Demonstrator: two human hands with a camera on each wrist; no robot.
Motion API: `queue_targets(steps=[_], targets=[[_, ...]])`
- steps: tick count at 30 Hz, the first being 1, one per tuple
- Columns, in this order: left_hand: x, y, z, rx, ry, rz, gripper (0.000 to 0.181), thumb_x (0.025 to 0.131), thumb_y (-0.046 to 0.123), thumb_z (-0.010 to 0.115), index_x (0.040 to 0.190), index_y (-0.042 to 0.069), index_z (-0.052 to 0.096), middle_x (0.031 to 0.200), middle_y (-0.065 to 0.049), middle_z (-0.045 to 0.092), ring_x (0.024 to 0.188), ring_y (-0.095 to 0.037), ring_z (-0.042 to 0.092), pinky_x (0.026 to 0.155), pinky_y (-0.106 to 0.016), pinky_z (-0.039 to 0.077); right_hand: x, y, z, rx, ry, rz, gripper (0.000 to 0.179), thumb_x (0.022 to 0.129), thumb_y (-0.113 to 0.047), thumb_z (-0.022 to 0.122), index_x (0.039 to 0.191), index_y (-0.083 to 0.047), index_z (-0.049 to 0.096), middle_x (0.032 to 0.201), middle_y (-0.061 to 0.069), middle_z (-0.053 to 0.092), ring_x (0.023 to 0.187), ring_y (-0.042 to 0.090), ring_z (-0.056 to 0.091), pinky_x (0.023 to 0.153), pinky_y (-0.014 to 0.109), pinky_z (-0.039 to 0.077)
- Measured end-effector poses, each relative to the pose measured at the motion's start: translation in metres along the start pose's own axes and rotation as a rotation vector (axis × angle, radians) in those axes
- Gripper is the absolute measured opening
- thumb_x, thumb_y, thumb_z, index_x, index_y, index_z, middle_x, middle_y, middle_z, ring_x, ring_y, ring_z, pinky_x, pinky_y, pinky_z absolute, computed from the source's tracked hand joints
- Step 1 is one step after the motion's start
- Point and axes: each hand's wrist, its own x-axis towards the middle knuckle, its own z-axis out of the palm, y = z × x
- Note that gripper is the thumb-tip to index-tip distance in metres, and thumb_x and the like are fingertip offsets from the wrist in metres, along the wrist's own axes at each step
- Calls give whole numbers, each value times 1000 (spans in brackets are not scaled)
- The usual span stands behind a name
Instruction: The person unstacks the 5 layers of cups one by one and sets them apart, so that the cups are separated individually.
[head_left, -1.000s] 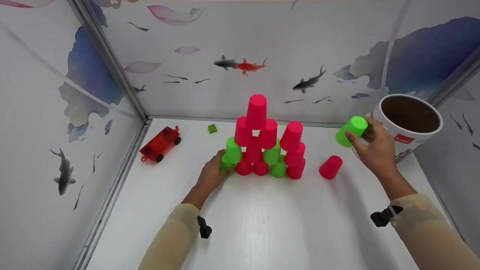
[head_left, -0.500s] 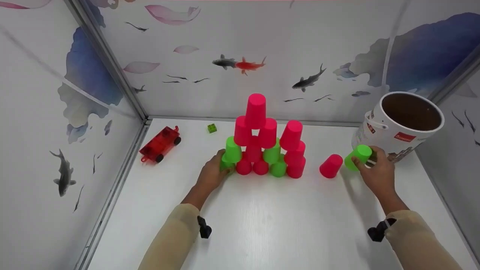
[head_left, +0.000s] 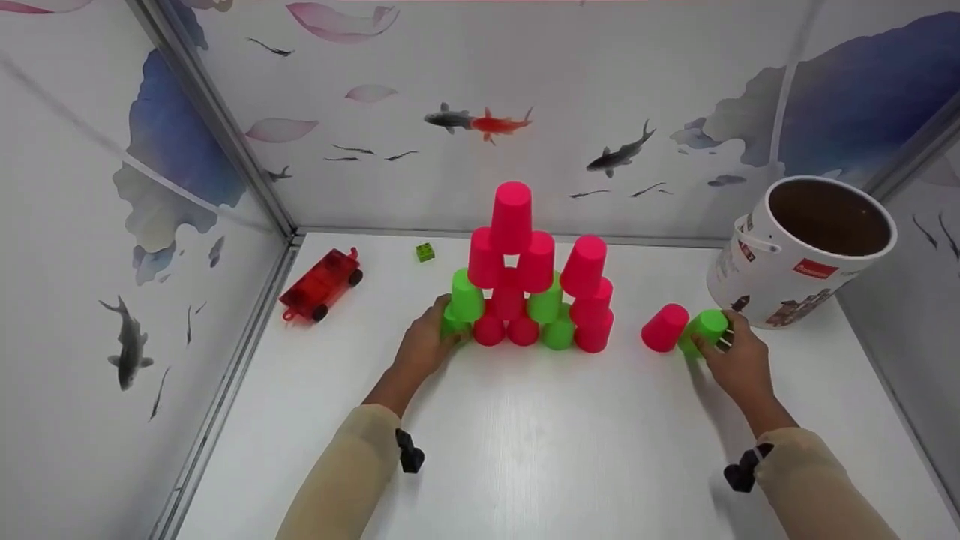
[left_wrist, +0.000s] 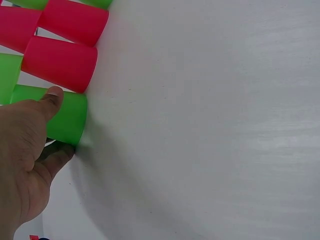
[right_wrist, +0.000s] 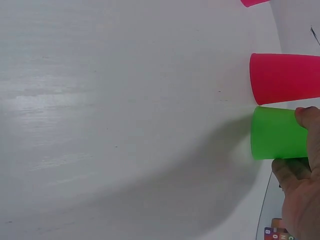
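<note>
In the head view, upside-down pink and green cups form a stepped stack, with one pink cup at its peak. My left hand holds the bottom-left green cup, thumb on its near side and fingers round its outer side. Another green cup rests above that one. To the right of the stack, my right hand grips a separate green cup between thumb and fingers. This cup is upside down, close beside a lone pink cup, its rim down at the white table.
A large white paper bucket stands at the back right, behind my right hand. At the left sits a red toy car, and a small green brick lies near the back wall. Printed panels enclose the table.
My right hand has brought the green cup down and, lately, leftward from in front of the bucket to beside the lone pink cup. The left hand stays at the stack's bottom-left cup.
</note>
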Motion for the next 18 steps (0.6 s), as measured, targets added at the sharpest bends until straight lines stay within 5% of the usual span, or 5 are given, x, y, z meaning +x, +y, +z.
queue_targets(steps=[9,18], targets=[[1,1,1,13,-6,-8,74,105,35,77,167,21,39,147,-10,67,139,-30,65,122,-55,50,5,1,2,0,-22,-13,79,109,-18,71,168,4,24,168,38,39,155,61,41,121,66,43],[1,2,1,4,-4,-15,73,105,33,77,167,22,40,147,-11,67,140,-31,63,124,-55,48,7,2,-1,-32,-52,-18,88,110,-31,70,172,2,18,170,39,35,157,61,37,122,68,41]])
